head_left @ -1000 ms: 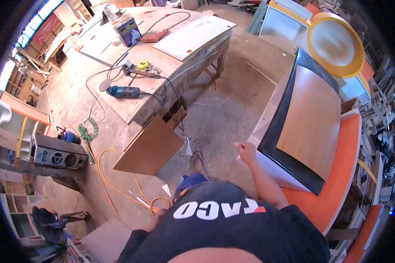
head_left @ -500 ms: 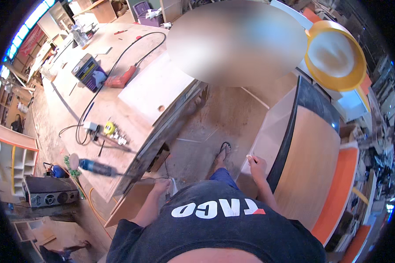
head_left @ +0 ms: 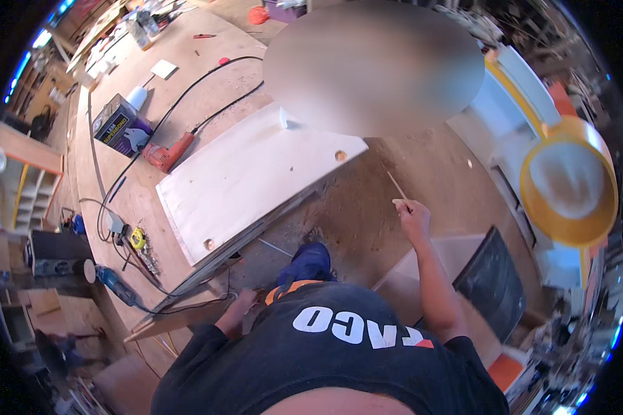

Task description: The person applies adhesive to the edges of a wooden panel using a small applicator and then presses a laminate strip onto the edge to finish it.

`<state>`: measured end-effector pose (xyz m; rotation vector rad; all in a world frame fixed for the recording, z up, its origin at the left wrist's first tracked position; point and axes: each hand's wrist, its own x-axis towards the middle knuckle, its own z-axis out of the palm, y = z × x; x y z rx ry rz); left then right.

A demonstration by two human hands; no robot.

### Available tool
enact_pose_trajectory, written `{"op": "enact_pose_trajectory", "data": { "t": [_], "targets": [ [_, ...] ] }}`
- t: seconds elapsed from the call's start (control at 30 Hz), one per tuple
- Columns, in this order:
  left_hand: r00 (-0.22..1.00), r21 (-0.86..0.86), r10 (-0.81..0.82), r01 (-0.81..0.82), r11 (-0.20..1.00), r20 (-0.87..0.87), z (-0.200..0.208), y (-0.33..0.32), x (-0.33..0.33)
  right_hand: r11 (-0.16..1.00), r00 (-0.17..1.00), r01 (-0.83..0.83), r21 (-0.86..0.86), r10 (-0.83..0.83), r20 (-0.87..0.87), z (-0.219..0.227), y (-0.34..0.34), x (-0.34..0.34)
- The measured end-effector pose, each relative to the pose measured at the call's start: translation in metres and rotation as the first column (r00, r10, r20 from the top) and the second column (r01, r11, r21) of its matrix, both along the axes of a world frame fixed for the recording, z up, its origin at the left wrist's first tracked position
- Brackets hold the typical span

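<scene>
My right hand (head_left: 415, 223) is held out in front of me above the floor, its fingers closed. A small pale piece (head_left: 398, 202) pokes out at its fingertips, too small to name. Low at my left side, close to the table's near edge, is my left hand (head_left: 239, 306); its fingers are smeared and partly hidden. Ahead and to the left, a white panel (head_left: 256, 183) with round holes near its edge lies on the wooden table (head_left: 187, 90). A small white object (head_left: 284, 119) stands on the panel.
Left of the panel lie a red power drill (head_left: 167, 152), a dark rectangular can (head_left: 121, 126), a yellow tape measure (head_left: 138, 238) and a blue corded power tool (head_left: 115, 285). A dark-topped cabinet (head_left: 491, 283) and a yellow-rimmed round piece (head_left: 567, 181) stand right. A blurred oval hides the far middle.
My body has turned and moved forward, so the panel shows more fully and the cabinet sits lower right. My right hand has moved forward and up, still closed.
</scene>
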<state>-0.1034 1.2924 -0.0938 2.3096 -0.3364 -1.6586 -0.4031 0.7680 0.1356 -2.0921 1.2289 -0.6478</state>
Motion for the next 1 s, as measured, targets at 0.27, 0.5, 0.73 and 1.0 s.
{"op": "enact_pose_trajectory", "data": {
  "t": [0.27, 0.5, 0.73, 1.0],
  "targets": [
    [0.974, -0.052, 0.209, -0.214, 0.975, -0.088, -0.025, -0.168, -0.001, 0.985, 0.951, -0.175, -0.001, 0.168, -0.26, 0.026, -0.185, 0.119],
    [0.782, -0.108, 0.621, -0.622, 0.775, -0.046, -0.007, -0.257, -0.018, 0.862, 0.845, -0.499, 0.089, 0.507, -0.173, 0.025, -0.287, 0.297],
    [0.07, -0.239, 0.965, -0.971, 0.008, -0.254, 0.073, -0.355, -0.086, 0.396, 0.436, -0.895, -0.205, 0.871, -0.224, -0.017, -0.341, 0.535],
    [-0.366, -0.258, 0.74, -0.774, -0.579, -0.564, 0.174, -0.522, -0.116, 0.167, 0.19, -0.978, -0.124, 0.96, -0.207, -0.039, -0.322, 0.612]
  ]
}}
